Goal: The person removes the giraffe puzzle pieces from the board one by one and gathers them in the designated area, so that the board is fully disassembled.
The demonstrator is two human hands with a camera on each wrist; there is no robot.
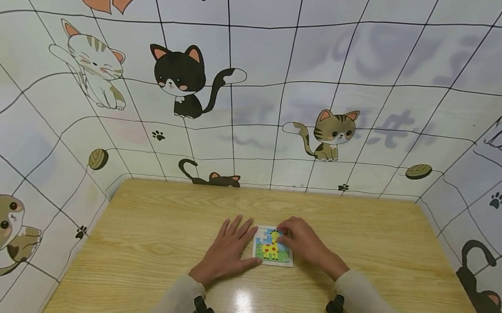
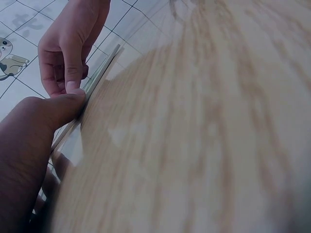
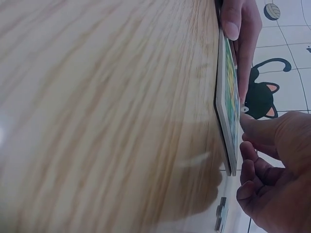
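Head view: left hand (image 1: 230, 247) released against giraffe puzzle (image 1: 271, 248); right hand (image 1: 305, 241), grip we can't tell; hard push may skid puzzle.

Head view: bright, even light covers the cat-print wall (image 1: 263, 95) and the wood-grain tabletop (image 1: 152, 233), the latter bearing a white glare streak at lower centre; wide-angle distortion stretches the view toward its edges. Wrist views: dimmer and hazier, with soft blur across the near tabletop and, in the right wrist view, a diffuse shadow beside the right hand (image 3: 286, 179).
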